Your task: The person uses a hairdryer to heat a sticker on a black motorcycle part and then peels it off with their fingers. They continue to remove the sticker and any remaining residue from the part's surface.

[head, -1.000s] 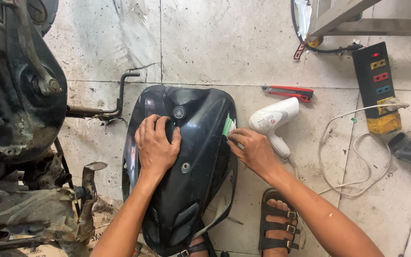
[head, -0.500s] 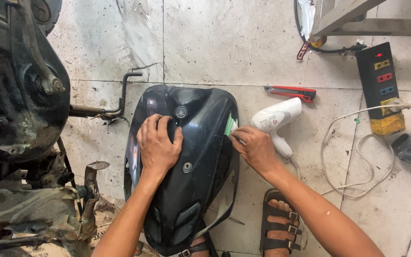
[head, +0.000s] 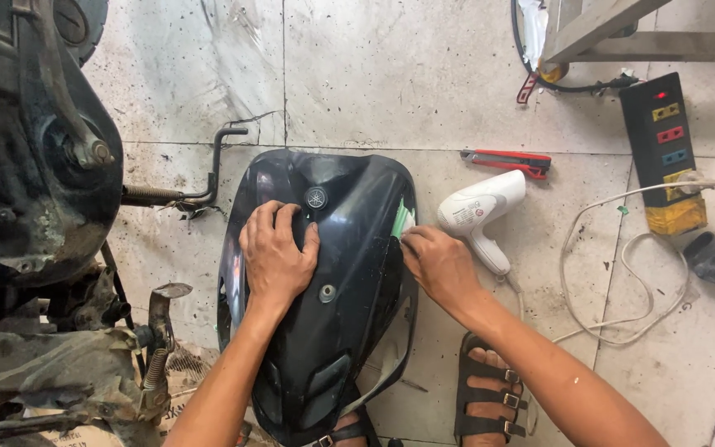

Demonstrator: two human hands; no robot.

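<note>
Left hand point(head: 277, 255) lies flat, fingers spread, pressing on the black scooter panel point(head: 333, 331); right hand point(head: 440, 265) pinches a green sticker strip point(head: 400, 220) at the panel's three o'clock edge. At two o'clock of the panel lie a white hair dryer point(head: 480, 213) and a red utility knife point(head: 508, 161), with a power strip point(head: 664, 153) farther right; a grimy engine point(head: 35, 182) crowds nine o'clock. Glossy and curved, the panel rests on the tiled floor point(head: 424, 74) at picture centre. Since the earlier frame, both hands have kept their places; nothing has visibly shifted.
</note>
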